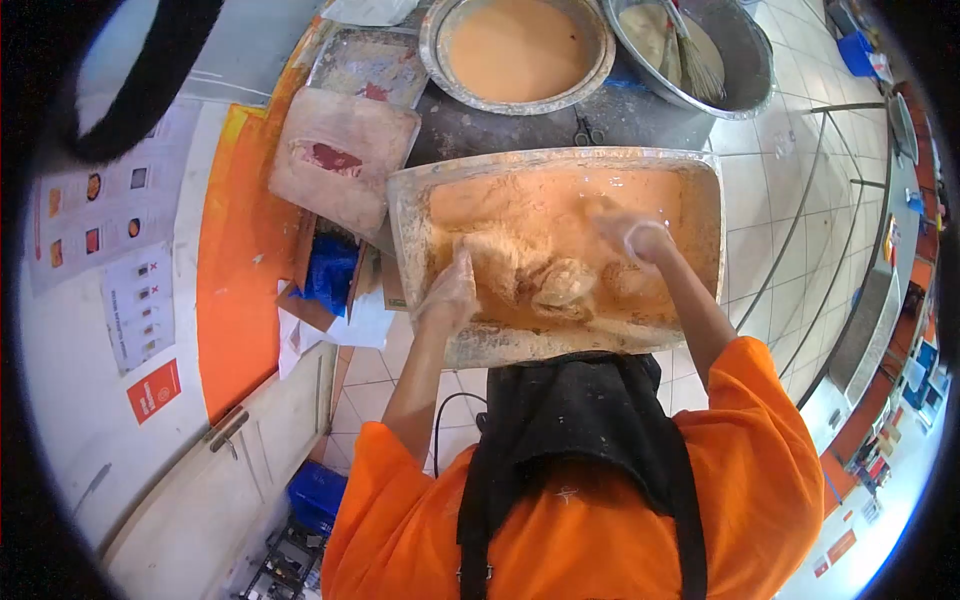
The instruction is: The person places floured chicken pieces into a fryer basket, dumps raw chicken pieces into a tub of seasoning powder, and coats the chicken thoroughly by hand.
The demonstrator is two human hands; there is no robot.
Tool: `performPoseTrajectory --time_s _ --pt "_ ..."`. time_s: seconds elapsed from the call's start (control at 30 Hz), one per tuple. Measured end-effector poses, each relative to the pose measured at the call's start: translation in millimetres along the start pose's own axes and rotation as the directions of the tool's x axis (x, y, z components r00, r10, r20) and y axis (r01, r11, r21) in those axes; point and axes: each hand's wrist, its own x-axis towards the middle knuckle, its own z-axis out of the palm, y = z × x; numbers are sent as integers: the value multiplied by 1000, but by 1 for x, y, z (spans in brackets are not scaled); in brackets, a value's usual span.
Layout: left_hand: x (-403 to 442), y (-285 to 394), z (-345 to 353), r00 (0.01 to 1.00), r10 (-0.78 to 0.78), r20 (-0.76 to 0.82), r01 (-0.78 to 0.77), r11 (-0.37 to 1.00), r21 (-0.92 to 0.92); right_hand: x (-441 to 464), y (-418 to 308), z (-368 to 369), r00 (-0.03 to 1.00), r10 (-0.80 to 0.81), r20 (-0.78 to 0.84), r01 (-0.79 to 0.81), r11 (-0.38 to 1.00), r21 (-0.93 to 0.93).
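Note:
A large rectangular tub [555, 345] in front of me holds pale orange powder that looks like breading flour [540, 205]. In the powder lies a lumpy coated piece [565, 285], its kind hidden under the coating. A second coated lump [632, 280] sits to its right. My left hand [450, 295], dusted with powder and apparently in a clear glove, is at the tub's left side with its fingers stretched out. Over the right half of the powder is my right hand [632, 235], also powdery; motion smears its fingers.
Beyond the tub stand a round basin of orange liquid [520, 50] and a metal bowl [745, 60] with a whisk [705, 75]. Scissors [588, 132] lie between them and the tub. A stained board [345, 160] is at left, beside an orange-striped wall [235, 280].

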Motion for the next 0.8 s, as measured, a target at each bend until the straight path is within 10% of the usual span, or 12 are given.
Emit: performPoseTrajectory --time_s 0.1,0.2,0.27,0.43,0.5,0.6,0.67,0.73,0.8 --pt "60 -61 42 996 -59 -69 24 904 -426 21 52 52 981 -183 -63 194 918 346" --pt "18 15 65 989 -113 98 150 791 -593 11 -74 58 946 322 -38 -313 936 159" --pt "16 27 67 985 30 168 87 761 -643 5 -87 51 962 272 22 -272 952 140" --pt "-41 67 37 948 269 171 -185 900 -394 -60 -130 -1 961 272 -45 -273 919 -285" --pt "1 -21 23 773 613 164 -599 790 -128 -86 -116 -21 942 294 -161 -330 894 -301" --pt "16 -38 31 932 270 241 -178 922 -344 -102 -19 -8 954 27 -300 -183 844 -503" --pt "0 5 52 981 12 193 24 983 -183 -94 57 12 966 -208 -152 46 721 -691" --pt "9 18 77 927 -62 371 232 871 -433 -63 79 41 870 -491 -47 341 669 -660" --pt "13 27 94 960 27 277 97 901 -422 -57 3 56 966 55 -253 -63 998 -22"
